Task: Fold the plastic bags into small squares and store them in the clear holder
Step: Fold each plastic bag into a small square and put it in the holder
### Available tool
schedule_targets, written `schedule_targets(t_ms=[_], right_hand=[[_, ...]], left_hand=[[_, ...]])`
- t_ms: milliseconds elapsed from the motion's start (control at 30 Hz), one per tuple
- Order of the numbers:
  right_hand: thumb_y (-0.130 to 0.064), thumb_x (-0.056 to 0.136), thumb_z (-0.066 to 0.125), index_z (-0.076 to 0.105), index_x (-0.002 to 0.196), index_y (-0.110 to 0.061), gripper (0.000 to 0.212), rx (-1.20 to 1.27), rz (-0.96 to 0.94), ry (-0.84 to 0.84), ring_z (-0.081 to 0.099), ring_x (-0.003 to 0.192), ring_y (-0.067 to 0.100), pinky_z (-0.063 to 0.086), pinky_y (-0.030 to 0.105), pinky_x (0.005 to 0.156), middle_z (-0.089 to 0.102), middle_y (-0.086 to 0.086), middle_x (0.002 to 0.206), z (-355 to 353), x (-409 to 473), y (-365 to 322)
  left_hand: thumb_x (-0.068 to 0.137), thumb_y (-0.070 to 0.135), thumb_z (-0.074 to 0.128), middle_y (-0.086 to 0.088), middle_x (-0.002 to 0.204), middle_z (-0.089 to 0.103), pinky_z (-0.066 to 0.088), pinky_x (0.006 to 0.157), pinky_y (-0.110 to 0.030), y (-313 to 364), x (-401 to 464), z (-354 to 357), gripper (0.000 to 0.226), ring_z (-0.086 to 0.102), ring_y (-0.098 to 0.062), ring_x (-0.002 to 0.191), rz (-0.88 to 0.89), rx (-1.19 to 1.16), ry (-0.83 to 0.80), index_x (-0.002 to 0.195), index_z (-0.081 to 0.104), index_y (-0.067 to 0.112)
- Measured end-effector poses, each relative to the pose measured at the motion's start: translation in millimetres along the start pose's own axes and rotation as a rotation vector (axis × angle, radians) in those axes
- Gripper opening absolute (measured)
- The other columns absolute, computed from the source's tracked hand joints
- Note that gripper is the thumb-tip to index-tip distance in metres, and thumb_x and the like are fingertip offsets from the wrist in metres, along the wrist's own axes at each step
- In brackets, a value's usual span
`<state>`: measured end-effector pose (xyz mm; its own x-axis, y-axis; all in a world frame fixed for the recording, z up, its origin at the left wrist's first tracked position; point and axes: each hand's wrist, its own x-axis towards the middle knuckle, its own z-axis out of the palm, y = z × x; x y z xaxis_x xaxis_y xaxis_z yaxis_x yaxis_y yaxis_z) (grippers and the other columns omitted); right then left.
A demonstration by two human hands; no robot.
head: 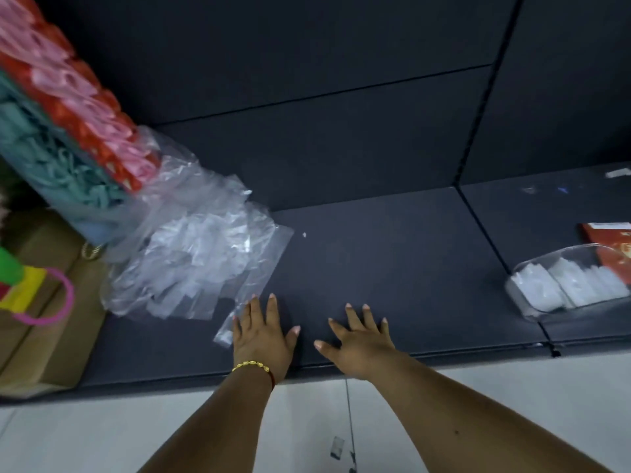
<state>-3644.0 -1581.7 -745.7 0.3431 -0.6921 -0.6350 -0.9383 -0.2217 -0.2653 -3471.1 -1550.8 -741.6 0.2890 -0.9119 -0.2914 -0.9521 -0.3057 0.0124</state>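
Both hands are flat on the dark worktop [392, 254] with fingers spread, neither gripping anything. The left hand [261, 337], the one with a gold bracelet [252, 366] on the wrist, has its fingertips on the edge of a flat clear plastic bag [254, 278] that stretches away to the upper left. The right hand [360, 343] sits just beside it on bare surface, palm down. Past the left hand there's a messy heap of more clear plastic bags [181, 254], spilling off toward a stack of teal and red/pink stuff [68, 131] along the left edge. Cardboard boxes [41, 302] sit at the lower left. Well off to the right is the clear holder [566, 285], already with some folded white squares [573, 285] lined up inside, and a red box [607, 233] right behind it.
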Motion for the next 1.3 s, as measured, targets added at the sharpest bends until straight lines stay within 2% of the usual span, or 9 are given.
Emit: schedule_targets(t_ms=[200, 367, 700, 800, 900, 1000, 1100, 1200, 1300], right_hand=[[-0.076, 0.09, 0.018, -0.006, 0.154, -0.038, 0.079, -0.087, -0.038, -0.048, -0.03, 0.144, 0.032, -0.011, 0.058, 0.116, -0.029, -0.001, 0.158, -4, 10, -9], [-0.077, 0.089, 0.023, -0.008, 0.153, -0.04, 0.08, -0.107, -0.04, -0.06, -0.032, 0.143, 0.032, -0.013, 0.057, 0.117, -0.031, -0.002, 0.158, -3, 12, -7], [-0.071, 0.09, 0.038, -0.004, 0.155, -0.037, 0.084, 0.326, -0.018, 0.054, -0.009, 0.15, 0.024, 0.001, 0.046, 0.122, -0.004, -0.005, 0.164, -16, 1, -2], [-0.066, 0.09, 0.045, -0.003, 0.155, -0.031, 0.088, 0.563, 0.026, 0.261, 0.016, 0.149, 0.023, 0.021, 0.039, 0.119, 0.013, -0.002, 0.163, -24, -5, 12], [-0.06, 0.097, 0.032, 0.001, 0.156, -0.03, 0.072, 0.285, -0.088, 0.31, 0.0, 0.15, 0.015, 0.008, 0.035, 0.121, 0.0, -0.006, 0.164, -19, -9, 26], [-0.059, 0.1, 0.017, 0.002, 0.156, -0.034, 0.063, 0.051, -0.124, 0.185, -0.015, 0.149, 0.014, -0.006, 0.039, 0.12, -0.013, -0.008, 0.163, -3, -4, 33], [-0.058, 0.1, 0.012, -0.007, 0.155, -0.033, 0.063, -0.013, -0.022, 0.167, -0.021, 0.148, 0.017, -0.009, 0.043, 0.12, -0.02, -0.005, 0.162, 2, 3, 38], [-0.06, 0.099, 0.011, -0.009, 0.155, -0.034, 0.065, -0.001, 0.044, 0.191, -0.02, 0.148, 0.019, -0.007, 0.045, 0.12, -0.02, -0.005, 0.162, -1, 10, 38], [-0.063, 0.097, 0.011, -0.009, 0.154, -0.035, 0.066, 0.003, 0.057, 0.173, -0.02, 0.148, 0.02, -0.005, 0.046, 0.119, -0.02, -0.006, 0.162, -1, 15, 37]], left_hand=[[0.101, 0.047, 0.036, -0.009, 0.164, 0.0, 0.011, 0.121, -0.041, -44, 28, 7, 0.07, 0.005, -0.031, 0.15, -0.13, -0.231, -0.045, 0.156, 0.006, 0.018], [0.099, 0.017, 0.051, -0.014, 0.126, 0.054, 0.042, 0.093, -0.034, -42, 44, 17, 0.031, 0.048, -0.03, 0.117, -0.115, -0.302, 0.104, 0.125, 0.061, 0.005], [0.084, -0.012, 0.049, -0.005, 0.095, 0.07, 0.037, 0.073, -0.008, -6, 18, 7, 0.033, 0.065, -0.021, 0.091, 0.137, -0.531, -0.063, 0.093, 0.075, 0.007], [0.089, -0.008, 0.053, -0.003, 0.098, 0.068, 0.038, 0.073, -0.001, 14, -5, 8, 0.026, 0.063, -0.017, 0.093, 0.34, -0.509, -0.289, 0.097, 0.074, 0.005], [0.093, 0.015, 0.062, -0.003, 0.102, 0.066, 0.045, 0.082, -0.017, 29, -16, 5, 0.014, 0.06, -0.015, 0.093, 0.542, -0.371, -0.35, 0.099, 0.073, 0.01], [0.092, 0.028, 0.062, 0.001, 0.094, 0.054, 0.047, 0.084, -0.031, 26, -6, -3, 0.015, 0.057, -0.02, 0.089, 0.384, -0.439, 0.005, 0.093, 0.069, 0.016], [0.093, 0.031, 0.06, -0.008, 0.13, 0.045, 0.031, 0.108, -0.029, 13, 24, -13, 0.027, 0.043, -0.026, 0.124, 0.125, -0.525, 0.267, 0.118, 0.066, 0.021], [0.097, 0.05, 0.048, -0.006, 0.163, 0.003, 0.003, 0.12, -0.036, 15, 54, -20, 0.045, 0.004, -0.029, 0.149, 0.109, -0.311, 0.0, 0.141, 0.046, 0.042], [0.098, 0.055, 0.04, 0.0, 0.164, 0.006, -0.008, 0.119, -0.044, 36, 72, -15, 0.049, -0.001, -0.021, 0.151, 0.211, -0.185, -0.148, 0.145, 0.04, 0.04]])
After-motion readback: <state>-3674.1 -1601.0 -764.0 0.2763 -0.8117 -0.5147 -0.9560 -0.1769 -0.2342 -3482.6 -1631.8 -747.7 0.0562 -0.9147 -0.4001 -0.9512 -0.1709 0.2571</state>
